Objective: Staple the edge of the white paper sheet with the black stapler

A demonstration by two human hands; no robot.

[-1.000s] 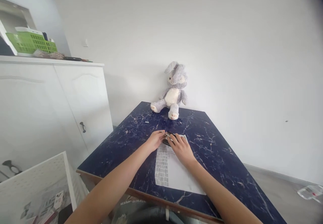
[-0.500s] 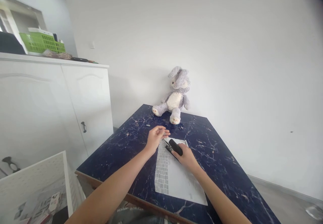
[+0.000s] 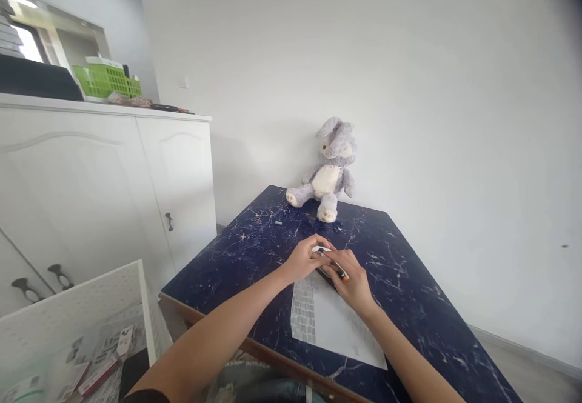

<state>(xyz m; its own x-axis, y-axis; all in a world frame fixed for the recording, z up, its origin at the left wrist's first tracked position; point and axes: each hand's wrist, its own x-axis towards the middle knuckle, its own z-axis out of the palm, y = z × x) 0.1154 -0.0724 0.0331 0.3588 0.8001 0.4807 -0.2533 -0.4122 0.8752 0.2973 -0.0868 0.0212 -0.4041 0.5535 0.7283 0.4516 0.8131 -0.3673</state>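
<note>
A black stapler (image 3: 325, 276) is over the upper part of a paper sheet (image 3: 334, 320), largely covered by my hands. My left hand (image 3: 304, 259) curls its fingers round the far end of the stapler. On the near side, my right hand (image 3: 351, 279) grips the stapler's body, and its fingertips meet those of my left hand. A small orange spot shows beside the right fingers. The sheet lies flat, with grey brick-like marks down its left side. Whatever is between the fingertips is too small to make out.
A grey plush rabbit (image 3: 331, 173) sits at the back of the dark blue marbled table (image 3: 254, 251). A small grey strip (image 3: 278, 222) lies near its foot. At the left are a white bin (image 3: 146, 312) holding boxes and a white cabinet (image 3: 182, 166) with a green basket (image 3: 109, 80).
My left hand, open beside the stapler before, has closed on its end. My right hand has shifted its grip forward to meet it. The view has turned slightly left.
</note>
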